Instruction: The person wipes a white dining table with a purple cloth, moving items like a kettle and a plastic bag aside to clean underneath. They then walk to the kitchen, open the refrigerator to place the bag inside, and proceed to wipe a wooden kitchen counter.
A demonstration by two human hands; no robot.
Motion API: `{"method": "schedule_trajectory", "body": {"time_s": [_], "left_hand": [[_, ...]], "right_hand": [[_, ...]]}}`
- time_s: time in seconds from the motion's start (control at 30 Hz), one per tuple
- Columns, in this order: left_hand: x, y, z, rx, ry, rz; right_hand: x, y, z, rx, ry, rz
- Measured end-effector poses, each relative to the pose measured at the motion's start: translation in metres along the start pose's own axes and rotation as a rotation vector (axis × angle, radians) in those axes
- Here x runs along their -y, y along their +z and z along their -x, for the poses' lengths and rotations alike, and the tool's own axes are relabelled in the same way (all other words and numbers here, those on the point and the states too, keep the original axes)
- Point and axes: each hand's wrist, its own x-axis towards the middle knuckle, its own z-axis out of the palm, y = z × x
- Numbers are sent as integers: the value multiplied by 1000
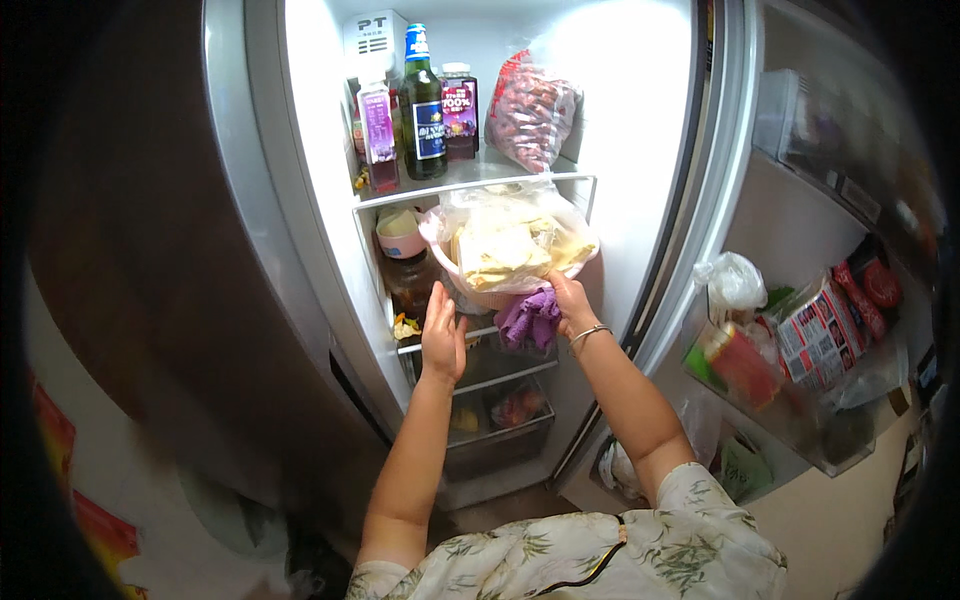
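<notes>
Pale pink basin (436, 248) at the middle level of a lit refrigerator (635, 130), its near rim facing the person; whether its base rests on a shelf cannot be told. Within the basin lies a clear plastic bag (505, 248) of pale yellow pieces, its upper part reaching the front edge of the upper shelf (480, 187). The right hand (574, 305), with a bracelet (589, 334) at its wrist, grasps the basin at its near right side, the thumb over the rim (the remaining fingers are largely hidden). A purple cloth (530, 318) hangs bunched beside this hand, beneath the rim. The left hand (441, 338) is released, its fingers extended upward and its palm turned toward the basin, just below the basin's left side. Behind the left hand stands a dark jar (410, 284), with a pink bowl (401, 238) directly above it. On the upper shelf, from left to right: a slender bottle with a purple label (379, 132), a green glass bottle (424, 122), a dark purple bottle (460, 112) and a clear bag of reddish round items (532, 112). At right, the opened door carries a bin (835, 448) of packaged goods; transparent drawers (500, 445) occupy the lower compartment.
</notes>
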Motion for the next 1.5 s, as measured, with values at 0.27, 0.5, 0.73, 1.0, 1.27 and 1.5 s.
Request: {"method": "schedule_trajectory", "body": {"time_s": [0.27,0.5,0.73,1.0,1.27,1.5], "left_hand": [[11,-7,-27,34,-31,18],[45,-39,-11,-193,-142,30],[34,-60,14,-274,-145,52],[36,-54,30,-239,-184,57],[41,-47,45,-205,-234,56],[49,24,90,216,-255,99]], "right_hand": [[-28,20,-108,-77,56,57],[-74,44,-229,-215,-135,-67],[-109,69,-271,-318,-37,26],[-91,54,-235,-143,130,-54],[-70,-1,-106,43,23,75],[-2,-46,85,213,15,-74]]}}
